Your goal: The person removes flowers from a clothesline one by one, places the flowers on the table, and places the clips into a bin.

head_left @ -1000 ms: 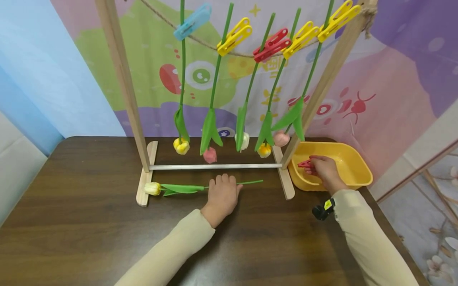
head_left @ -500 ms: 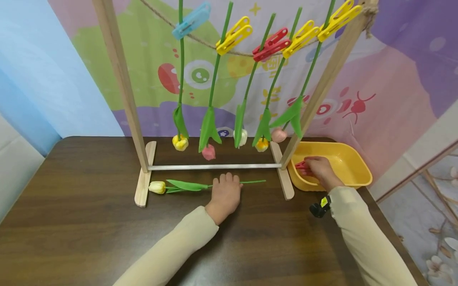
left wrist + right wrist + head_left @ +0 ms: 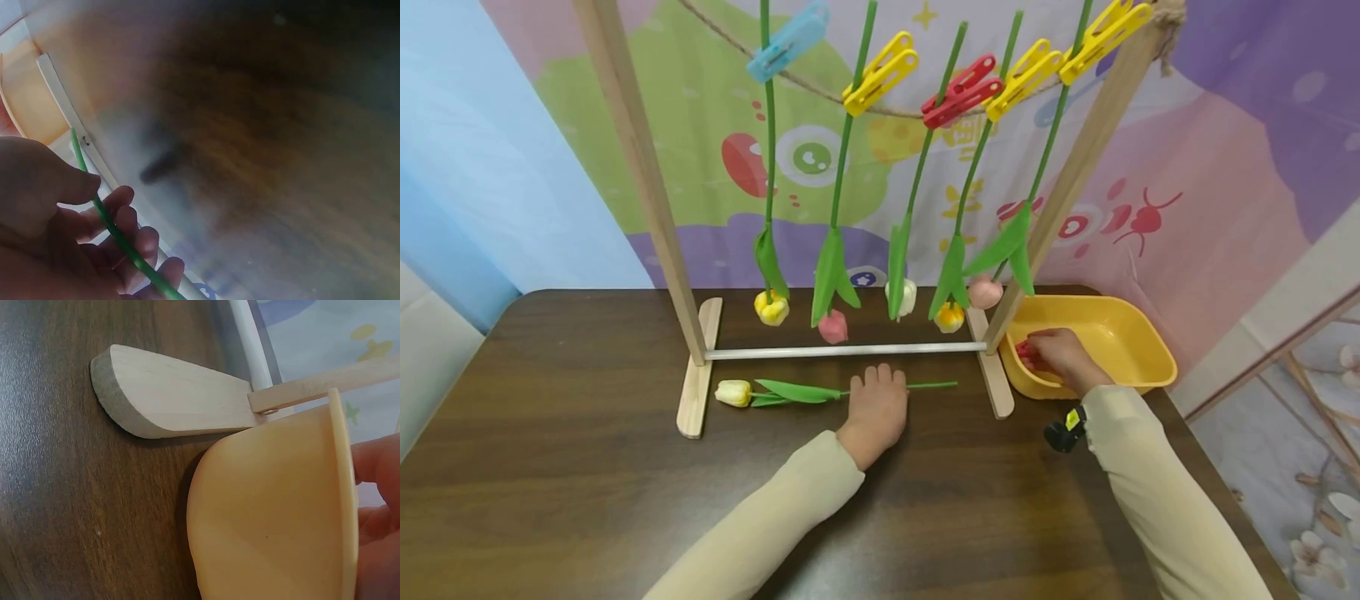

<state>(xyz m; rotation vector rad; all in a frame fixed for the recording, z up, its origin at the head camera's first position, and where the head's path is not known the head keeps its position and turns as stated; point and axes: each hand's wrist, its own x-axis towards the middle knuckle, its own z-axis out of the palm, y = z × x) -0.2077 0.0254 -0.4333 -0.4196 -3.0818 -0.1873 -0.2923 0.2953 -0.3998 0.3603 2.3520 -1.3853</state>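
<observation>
On the table in front of the rack lies an artificial tulip (image 3: 732, 393) with a pale yellow head and green leaves. My left hand (image 3: 880, 408) holds its stem, and the left wrist view shows the green stem (image 3: 123, 242) between thumb and curled fingers. My right hand (image 3: 1066, 357) is inside the yellow plastic basin (image 3: 1159, 350), gripping a red clothespin (image 3: 1024, 351) near the left wall. Most of that clothespin is hidden by the hand. In the right wrist view the basin wall (image 3: 269, 512) covers much of the hand.
A wooden rack (image 3: 651, 200) stands across the table's back. From its twine (image 3: 808, 83) hang several tulips head down, held by blue, yellow and red clothespins (image 3: 962, 92). The rack's right foot (image 3: 996, 387) sits beside the basin. A patterned curtain (image 3: 572, 158) hangs behind.
The tulip on the table has shifted a little to the right with my left hand. My right hand has moved slightly left in the basin, and less of the red clothespin shows.
</observation>
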